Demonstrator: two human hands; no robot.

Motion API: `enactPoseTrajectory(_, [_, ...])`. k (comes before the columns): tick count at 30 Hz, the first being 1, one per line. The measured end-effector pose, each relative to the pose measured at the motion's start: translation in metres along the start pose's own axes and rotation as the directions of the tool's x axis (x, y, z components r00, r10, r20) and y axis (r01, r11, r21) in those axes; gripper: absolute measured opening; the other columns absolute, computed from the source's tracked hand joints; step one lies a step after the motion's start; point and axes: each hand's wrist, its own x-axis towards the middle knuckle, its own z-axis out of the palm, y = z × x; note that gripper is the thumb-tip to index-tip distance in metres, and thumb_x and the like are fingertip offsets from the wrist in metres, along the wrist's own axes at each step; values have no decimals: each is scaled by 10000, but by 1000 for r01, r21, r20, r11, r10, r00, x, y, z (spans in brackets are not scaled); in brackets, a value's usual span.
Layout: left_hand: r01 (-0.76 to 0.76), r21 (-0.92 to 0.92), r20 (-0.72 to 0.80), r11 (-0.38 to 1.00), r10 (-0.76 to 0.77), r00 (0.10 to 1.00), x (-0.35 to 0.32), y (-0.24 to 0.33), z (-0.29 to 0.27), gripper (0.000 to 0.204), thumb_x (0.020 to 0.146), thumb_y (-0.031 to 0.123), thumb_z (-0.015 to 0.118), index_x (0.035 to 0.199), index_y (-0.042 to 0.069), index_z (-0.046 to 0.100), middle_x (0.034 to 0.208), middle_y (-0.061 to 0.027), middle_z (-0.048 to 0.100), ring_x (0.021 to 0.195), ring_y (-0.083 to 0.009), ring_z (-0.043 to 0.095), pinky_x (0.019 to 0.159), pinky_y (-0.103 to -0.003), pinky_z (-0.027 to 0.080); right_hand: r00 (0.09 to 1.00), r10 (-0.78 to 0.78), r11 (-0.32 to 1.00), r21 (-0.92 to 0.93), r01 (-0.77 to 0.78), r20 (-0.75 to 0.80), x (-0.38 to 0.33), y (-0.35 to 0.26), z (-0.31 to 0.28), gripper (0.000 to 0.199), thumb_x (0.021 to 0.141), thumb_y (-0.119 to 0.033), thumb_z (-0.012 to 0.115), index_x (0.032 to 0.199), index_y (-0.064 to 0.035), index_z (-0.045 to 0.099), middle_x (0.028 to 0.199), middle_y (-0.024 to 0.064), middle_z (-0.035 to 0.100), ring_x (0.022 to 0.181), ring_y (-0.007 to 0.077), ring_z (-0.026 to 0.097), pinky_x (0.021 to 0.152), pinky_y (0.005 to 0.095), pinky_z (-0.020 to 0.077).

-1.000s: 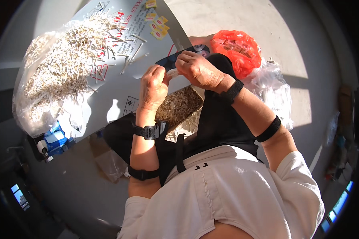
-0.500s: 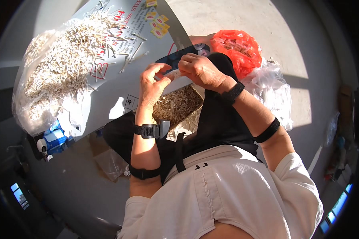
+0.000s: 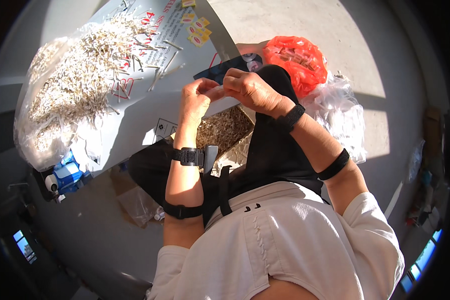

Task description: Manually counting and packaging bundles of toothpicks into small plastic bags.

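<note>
My left hand (image 3: 197, 98) and my right hand (image 3: 252, 92) meet above my lap, fingertips nearly touching. Both are closed in a pinch, and a small whitish thing between them is mostly hidden by the fingers. Below them, between my legs, an open box (image 3: 224, 131) is filled with many short pale stick-like pieces. On the left, a large heap of similar thin white and yellowish pieces (image 3: 82, 82) spills from a clear plastic bag (image 3: 22, 120) onto a grey printed sheet (image 3: 135, 117). A few longer pieces lie loose on the sheet.
Several small yellow packets (image 3: 199, 33) lie at the sheet's far end. Beyond my right knee stands a red plastic bag (image 3: 312, 75) with pinkish packets inside, beside a pile of clear bags (image 3: 339, 120). A blue and white container (image 3: 67, 175) sits under the sheet's left edge.
My left hand has moved slightly right, and its fingers have closed in against those of my right hand. The whitish thing between them shows less. My right hand has hardly moved.
</note>
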Motion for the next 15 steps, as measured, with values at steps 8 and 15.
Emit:
enactPoseTrajectory(8, [-418,338,51,843,427,903,-14,13,-9,281,675,-88,735,927,14,665,914,-12,618,781,-126,611,655,-257,496,999,31,999,38,-29,-42,-1,4,-8,101,805,22,645,858,-17,569,847,96,548,756,275,596,654,337,484])
enactPoseTrajectory(15, [-611,662,257,434,634,729,-15,23,-10,232,642,-98,716,816,3,600,855,-101,582,770,-289,606,640,-367,501,993,-84,968,-227,102,88,4,-3,-14,113,773,15,614,869,-31,577,870,87,563,762,282,611,651,359,502])
